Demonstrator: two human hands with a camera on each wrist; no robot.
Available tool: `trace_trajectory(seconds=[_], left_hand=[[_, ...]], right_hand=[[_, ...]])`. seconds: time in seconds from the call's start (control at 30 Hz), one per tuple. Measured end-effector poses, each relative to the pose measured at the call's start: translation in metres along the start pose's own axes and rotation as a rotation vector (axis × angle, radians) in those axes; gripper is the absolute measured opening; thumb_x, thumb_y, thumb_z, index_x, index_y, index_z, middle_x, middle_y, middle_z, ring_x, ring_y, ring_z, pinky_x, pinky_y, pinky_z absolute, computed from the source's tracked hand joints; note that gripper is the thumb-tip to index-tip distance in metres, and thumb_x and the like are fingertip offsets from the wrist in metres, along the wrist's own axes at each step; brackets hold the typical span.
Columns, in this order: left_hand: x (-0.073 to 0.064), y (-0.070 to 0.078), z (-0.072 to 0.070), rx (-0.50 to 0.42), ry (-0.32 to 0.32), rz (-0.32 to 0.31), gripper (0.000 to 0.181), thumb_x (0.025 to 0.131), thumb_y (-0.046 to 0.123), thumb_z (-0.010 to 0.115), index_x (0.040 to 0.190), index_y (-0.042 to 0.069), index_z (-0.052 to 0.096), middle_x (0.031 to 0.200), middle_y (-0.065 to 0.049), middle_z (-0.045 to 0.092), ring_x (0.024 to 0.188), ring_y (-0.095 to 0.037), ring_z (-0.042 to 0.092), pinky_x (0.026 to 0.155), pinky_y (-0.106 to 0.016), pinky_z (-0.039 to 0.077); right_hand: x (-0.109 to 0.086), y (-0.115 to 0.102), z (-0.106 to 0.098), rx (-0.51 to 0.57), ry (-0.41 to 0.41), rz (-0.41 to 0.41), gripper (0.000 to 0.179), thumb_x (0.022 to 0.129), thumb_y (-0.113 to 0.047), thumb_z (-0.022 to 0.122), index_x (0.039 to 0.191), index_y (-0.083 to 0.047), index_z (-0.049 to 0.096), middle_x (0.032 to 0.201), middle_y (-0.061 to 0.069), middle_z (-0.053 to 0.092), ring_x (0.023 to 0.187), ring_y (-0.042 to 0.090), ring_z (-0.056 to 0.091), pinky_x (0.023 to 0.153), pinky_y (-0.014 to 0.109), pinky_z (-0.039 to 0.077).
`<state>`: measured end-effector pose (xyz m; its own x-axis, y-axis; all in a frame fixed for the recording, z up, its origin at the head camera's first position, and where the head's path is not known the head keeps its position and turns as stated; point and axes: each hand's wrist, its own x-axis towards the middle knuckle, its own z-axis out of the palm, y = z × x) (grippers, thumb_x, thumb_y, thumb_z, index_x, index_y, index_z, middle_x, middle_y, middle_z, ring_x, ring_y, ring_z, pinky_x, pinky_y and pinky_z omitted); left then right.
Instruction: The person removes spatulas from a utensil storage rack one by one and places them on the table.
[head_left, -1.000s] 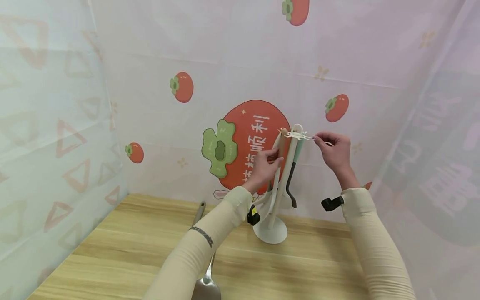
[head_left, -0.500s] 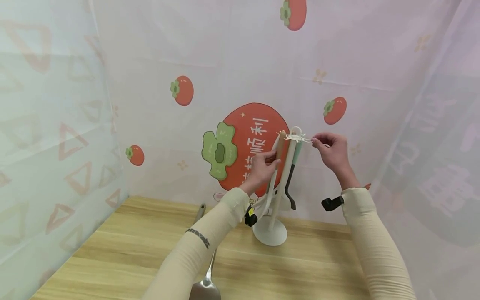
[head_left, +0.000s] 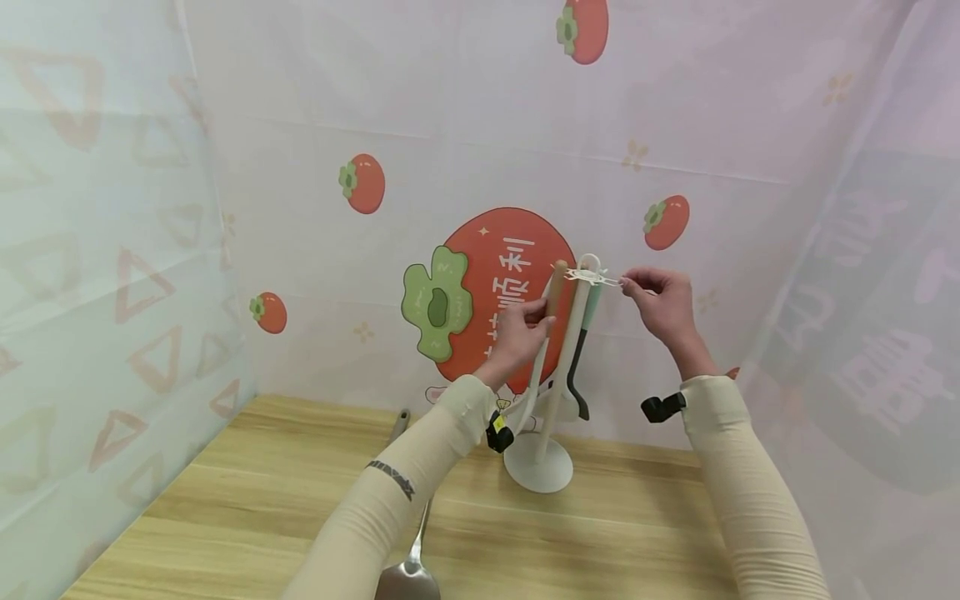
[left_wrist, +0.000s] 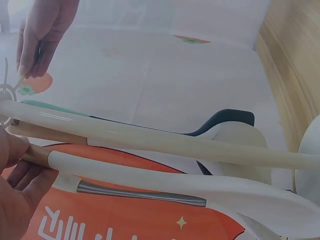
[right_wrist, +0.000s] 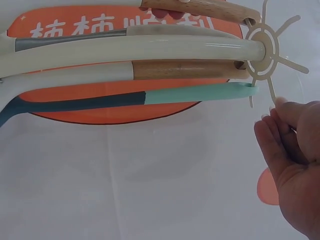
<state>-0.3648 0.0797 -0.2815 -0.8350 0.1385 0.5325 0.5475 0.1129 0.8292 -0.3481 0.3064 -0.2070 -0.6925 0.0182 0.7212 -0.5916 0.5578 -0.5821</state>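
A white utensil rack [head_left: 572, 333] stands on a round base, its top a ring of thin hook arms [right_wrist: 285, 61]. My left hand [head_left: 517, 337] pinches the wooden handle [head_left: 557, 287] of a white kitchen utensil [left_wrist: 125, 170], close beside the post, with the handle's tip up by the ring. The utensil's head runs out of the left wrist view. With thumb and fingertips, my right hand [right_wrist: 300, 155] pinches the end of one hook arm. Around the post hang a dark utensil with a mint handle [right_wrist: 195, 92], a wooden-handled one [right_wrist: 185, 69] and one with a grey metal shaft [left_wrist: 140, 193].
A metal turner [head_left: 408, 582] lies on the wooden table [head_left: 247, 483], partly hidden under my left forearm. Patterned cloth walls [head_left: 480, 100] enclose the table at the back and sides.
The ring of hooks and the utensil's handle have shifted slightly left in the head view, partly with the camera. Both hands keep their grips.
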Motion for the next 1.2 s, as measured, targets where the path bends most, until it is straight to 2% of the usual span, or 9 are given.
trace_trajectory(seconds=[0.07,0.13,0.3,0.37,0.57,0.7,0.83,1.03,1.2], left_hand=[[0.000,0.000,-0.001,0.005,0.013,0.003,0.041,0.099,0.009,0.067,0.139,0.004,0.062,0.120,-0.014,0.072,0.105,-0.022,0.071,0.081,-0.030,0.061],[0.000,0.001,-0.002,0.014,0.023,0.009,0.041,0.098,0.009,0.068,0.138,0.004,0.062,0.118,-0.014,0.073,0.102,-0.022,0.071,0.080,-0.030,0.061],[-0.001,0.000,-0.004,0.025,0.026,0.023,0.041,0.098,0.011,0.069,0.138,0.005,0.063,0.114,-0.013,0.074,0.098,-0.019,0.071,0.078,-0.028,0.061],[-0.001,0.000,-0.005,0.023,0.024,0.028,0.041,0.098,0.011,0.068,0.138,0.004,0.063,0.114,-0.013,0.073,0.097,-0.019,0.071,0.078,-0.029,0.061],[-0.001,0.003,-0.011,0.021,0.031,0.040,0.042,0.098,0.010,0.067,0.139,0.003,0.061,0.117,-0.015,0.072,0.100,-0.024,0.070,0.081,-0.032,0.062],[-0.001,0.004,-0.015,0.017,0.035,0.048,0.042,0.097,0.009,0.068,0.138,0.003,0.062,0.116,-0.016,0.073,0.099,-0.025,0.071,0.081,-0.034,0.062],[-0.002,0.002,-0.019,0.004,0.036,0.068,0.040,0.097,0.008,0.068,0.137,0.002,0.063,0.114,-0.017,0.073,0.097,-0.026,0.072,0.080,-0.032,0.062],[-0.004,0.002,-0.022,0.010,0.041,0.082,0.039,0.097,0.007,0.068,0.136,0.002,0.063,0.114,-0.018,0.072,0.098,-0.026,0.071,0.080,-0.031,0.062],[-0.007,0.003,-0.024,0.005,0.044,0.109,0.039,0.097,0.006,0.068,0.136,0.001,0.063,0.116,-0.019,0.072,0.098,-0.027,0.071,0.080,-0.031,0.062]], right_hand=[[0.001,0.005,0.002,0.001,0.013,0.007,0.016,0.094,-0.003,0.070,0.099,0.011,0.074,0.084,0.007,0.074,0.074,-0.005,0.063,0.069,0.008,0.050],[0.002,0.005,0.003,0.007,0.019,0.007,0.016,0.094,-0.003,0.070,0.099,0.012,0.074,0.083,0.004,0.073,0.075,-0.004,0.062,0.070,0.008,0.050],[0.000,-0.001,0.003,0.016,0.017,0.000,0.016,0.093,0.000,0.070,0.100,0.014,0.073,0.089,0.019,0.073,0.075,0.000,0.063,0.070,0.007,0.051],[0.001,0.002,0.003,0.010,0.017,0.001,0.017,0.094,-0.003,0.070,0.102,0.012,0.074,0.091,0.018,0.073,0.076,-0.002,0.063,0.071,0.007,0.051],[0.005,0.014,0.003,-0.001,0.025,0.000,0.019,0.095,-0.011,0.072,0.102,0.006,0.076,0.083,-0.012,0.071,0.077,-0.004,0.063,0.071,0.009,0.051],[0.005,0.016,0.003,-0.005,0.023,-0.005,0.020,0.095,-0.012,0.073,0.103,0.006,0.076,0.081,-0.020,0.067,0.077,-0.004,0.063,0.070,0.010,0.051],[0.005,0.014,0.003,0.002,0.032,0.009,0.019,0.094,-0.010,0.073,0.102,0.007,0.076,0.082,-0.014,0.070,0.075,-0.005,0.062,0.069,0.009,0.050],[-0.003,-0.012,0.001,-0.007,0.026,0.016,0.017,0.093,-0.001,0.071,0.101,0.013,0.075,0.086,0.014,0.074,0.070,-0.002,0.063,0.064,0.010,0.049],[-0.009,-0.028,0.000,-0.004,0.022,0.030,0.018,0.093,0.000,0.070,0.101,0.015,0.073,0.085,0.011,0.074,0.071,-0.002,0.064,0.064,0.010,0.050]])
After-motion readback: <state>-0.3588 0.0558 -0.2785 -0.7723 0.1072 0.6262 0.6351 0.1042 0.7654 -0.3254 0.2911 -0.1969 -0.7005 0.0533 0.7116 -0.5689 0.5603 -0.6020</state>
